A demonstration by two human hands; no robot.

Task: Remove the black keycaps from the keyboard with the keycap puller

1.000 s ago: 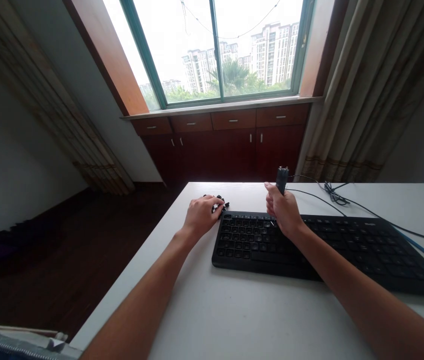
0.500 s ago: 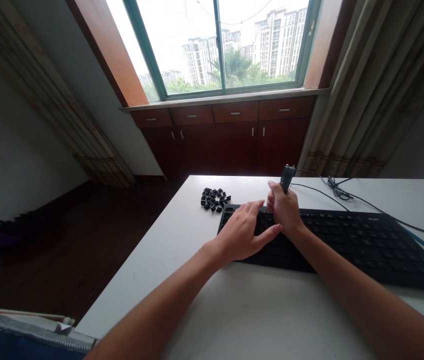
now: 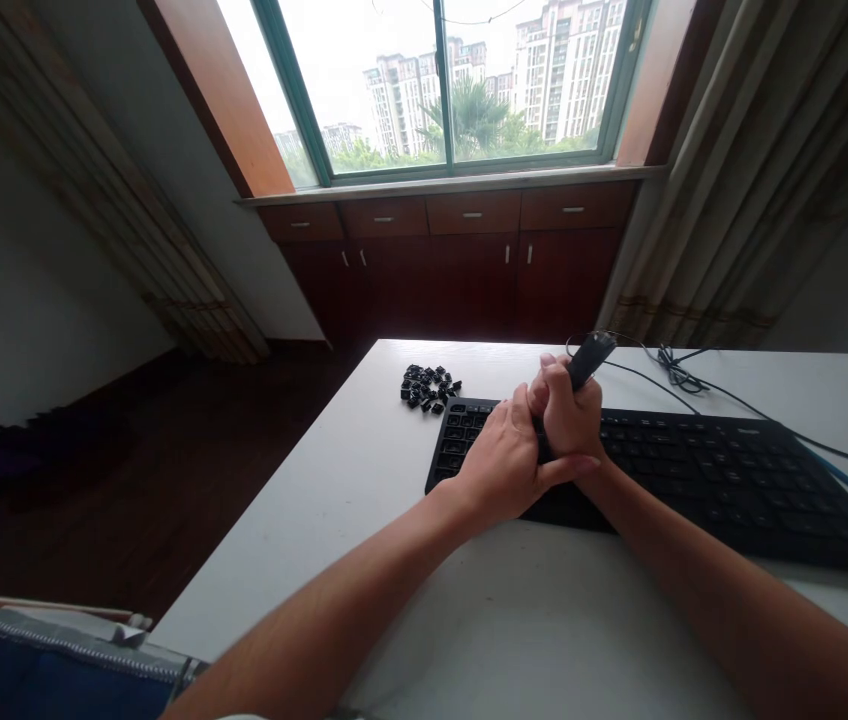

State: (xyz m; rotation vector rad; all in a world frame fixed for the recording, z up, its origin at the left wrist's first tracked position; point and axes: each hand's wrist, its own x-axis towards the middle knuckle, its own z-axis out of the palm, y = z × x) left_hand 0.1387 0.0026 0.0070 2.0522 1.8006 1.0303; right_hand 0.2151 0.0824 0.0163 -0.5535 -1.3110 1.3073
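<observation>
Your left hand (image 3: 503, 455) is farther right than it was half a second ago, up against your right hand (image 3: 570, 410), and the tool (image 3: 592, 360) in your right fist leans over more to the right. So the two hands are together: the right is clamped around the tool, whose top sticks out above the thumb, while the left lies alongside, its thumb reaching across at the heel of the right hand. Your left fingertips are mostly hidden, so you cannot tell from this view whether they pinch anything. Beneath both hands is the keyboard (image 3: 694, 460), running out well to the right of your right hand; the tool's lower end is out of sight behind your hands. Loose caps (image 3: 428, 388) lie in a pile beyond your left hand and to its left, near the keyboard's corner. That lean looks like the main risk: too much leverage could make the hidden end slip and scrape the keyboard or jab your left fingers close by. Anything small coming loose could skip across the table (image 3: 379, 580) unseen, because your hands block the view. A sideways shove could skid the keyboard into the pile. Past your right hand, the cable (image 3: 677, 372) might snag if you swing wide.
</observation>
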